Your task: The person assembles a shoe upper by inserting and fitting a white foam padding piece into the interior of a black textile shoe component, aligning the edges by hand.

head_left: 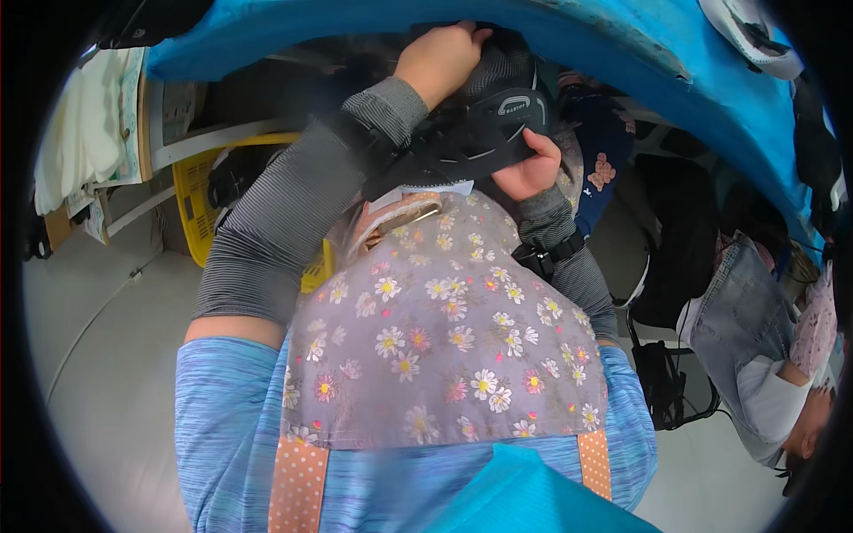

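Observation:
A black fabric piece (462, 142) is held up in front of my apron, near the edge of the blue-covered table. It has a mesh part at the top and a smooth flap with a small grey-white emblem; its exact kind is unclear. My left hand (447, 60) grips the mesh part from above, fingers curled at its upper edge. Lower down, my right hand (530, 167) pinches the flap's right end, thumb on top and fingers partly hidden behind. A white edge (437, 188) shows under the piece, against my flowered apron (444, 329).
The blue-covered table (613, 44) curves across the top, with a black-and-white item (755, 40) at its right. A yellow basket (194, 209) stands below on the left, beside a rack with white material (93, 133). Another person (746, 329) sits at the right by a black chair.

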{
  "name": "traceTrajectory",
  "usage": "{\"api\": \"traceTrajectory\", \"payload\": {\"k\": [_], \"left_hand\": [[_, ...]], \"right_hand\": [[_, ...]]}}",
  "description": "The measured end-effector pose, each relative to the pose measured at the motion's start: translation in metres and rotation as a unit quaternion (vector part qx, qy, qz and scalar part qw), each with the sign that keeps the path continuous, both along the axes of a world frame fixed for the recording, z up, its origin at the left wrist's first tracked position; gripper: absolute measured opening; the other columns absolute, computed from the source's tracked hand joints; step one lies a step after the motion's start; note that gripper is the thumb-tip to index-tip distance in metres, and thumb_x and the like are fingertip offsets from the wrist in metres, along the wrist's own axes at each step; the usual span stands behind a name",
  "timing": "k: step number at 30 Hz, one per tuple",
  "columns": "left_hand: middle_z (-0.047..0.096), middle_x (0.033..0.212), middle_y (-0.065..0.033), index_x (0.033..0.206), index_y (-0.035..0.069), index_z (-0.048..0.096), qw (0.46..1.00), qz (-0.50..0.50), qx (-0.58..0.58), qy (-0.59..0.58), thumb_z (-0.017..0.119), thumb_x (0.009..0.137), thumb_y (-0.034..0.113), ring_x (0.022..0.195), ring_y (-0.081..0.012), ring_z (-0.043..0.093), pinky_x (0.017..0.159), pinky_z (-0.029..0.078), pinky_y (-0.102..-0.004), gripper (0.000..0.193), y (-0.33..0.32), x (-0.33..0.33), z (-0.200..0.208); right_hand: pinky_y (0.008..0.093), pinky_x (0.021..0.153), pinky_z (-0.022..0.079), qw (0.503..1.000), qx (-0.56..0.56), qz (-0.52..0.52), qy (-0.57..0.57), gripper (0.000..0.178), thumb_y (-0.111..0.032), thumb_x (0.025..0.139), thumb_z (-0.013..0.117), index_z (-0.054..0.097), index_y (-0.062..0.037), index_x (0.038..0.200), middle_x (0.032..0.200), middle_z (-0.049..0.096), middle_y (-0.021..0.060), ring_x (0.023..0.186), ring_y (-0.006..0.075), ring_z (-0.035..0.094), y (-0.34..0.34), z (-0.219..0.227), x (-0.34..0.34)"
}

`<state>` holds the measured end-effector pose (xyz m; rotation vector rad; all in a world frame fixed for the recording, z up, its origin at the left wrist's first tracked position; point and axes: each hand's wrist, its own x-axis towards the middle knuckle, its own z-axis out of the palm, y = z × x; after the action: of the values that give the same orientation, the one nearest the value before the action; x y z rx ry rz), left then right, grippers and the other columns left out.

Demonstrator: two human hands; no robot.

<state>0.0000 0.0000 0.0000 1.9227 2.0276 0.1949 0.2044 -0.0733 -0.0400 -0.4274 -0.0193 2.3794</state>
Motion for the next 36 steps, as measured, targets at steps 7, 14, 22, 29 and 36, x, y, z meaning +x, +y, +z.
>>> {"api": "traceTrajectory", "payload": {"k": [7,14,22,29,36], "left_hand": [[0.068,0.080,-0.0230,0.095,0.004,0.066,0.981,-0.001,0.173,-0.082,0.048,0.100,0.038,0.077,-0.0412,0.067,0.068,0.054,-0.0501,0.039,0.001,-0.004,-0.031],[0.066,0.087,-0.0270,0.112,0.007,0.063,0.990,0.045,0.106,-0.081,0.051,0.099,0.041,0.082,-0.0440,0.064,0.070,0.053,-0.0517,0.038,-0.004,0.001,0.034],[0.064,0.071,-0.0253,0.087,-0.003,0.064,0.990,0.022,0.134,-0.044,0.047,0.101,0.032,0.068,-0.0423,0.064,0.062,0.051,-0.0513,0.041,-0.003,0.001,0.013],[0.061,0.085,-0.0232,0.113,-0.005,0.058,0.972,-0.106,0.204,0.043,0.049,0.098,0.014,0.070,-0.0382,0.063,0.059,0.051,-0.0464,0.026,-0.009,-0.004,-0.014],[0.063,0.082,-0.0235,0.106,-0.003,0.061,0.975,-0.070,0.209,0.011,0.048,0.099,0.017,0.067,-0.0386,0.064,0.058,0.051,-0.0476,0.025,-0.013,0.004,-0.006]], "right_hand": [[0.0568,0.118,0.024,1.000,-0.020,-0.013,0.006,0.061,-0.023,0.091,0.052,0.038,0.0032,0.144,0.149,0.042,0.0230,0.139,0.0406,0.037,0.005,-0.001,-0.001],[0.0572,0.118,0.023,1.000,-0.003,-0.027,0.004,0.061,-0.025,0.094,0.050,0.036,0.0038,0.146,0.150,0.039,0.0238,0.140,0.0411,0.036,-0.002,0.023,-0.002],[0.0569,0.116,0.028,0.992,-0.070,-0.015,0.105,0.053,-0.021,0.094,0.049,0.044,0.0051,0.140,0.145,0.047,0.0227,0.136,0.0405,0.042,0.000,-0.007,0.001],[0.0571,0.116,0.028,0.983,-0.052,-0.008,0.177,0.051,-0.020,0.095,0.049,0.045,0.0052,0.139,0.144,0.048,0.0226,0.135,0.0397,0.043,0.001,-0.013,0.001],[0.0563,0.117,0.028,0.991,-0.046,0.008,0.127,0.050,-0.018,0.094,0.051,0.046,0.0046,0.138,0.143,0.049,0.0228,0.135,0.0395,0.043,0.003,-0.015,0.007]]}}
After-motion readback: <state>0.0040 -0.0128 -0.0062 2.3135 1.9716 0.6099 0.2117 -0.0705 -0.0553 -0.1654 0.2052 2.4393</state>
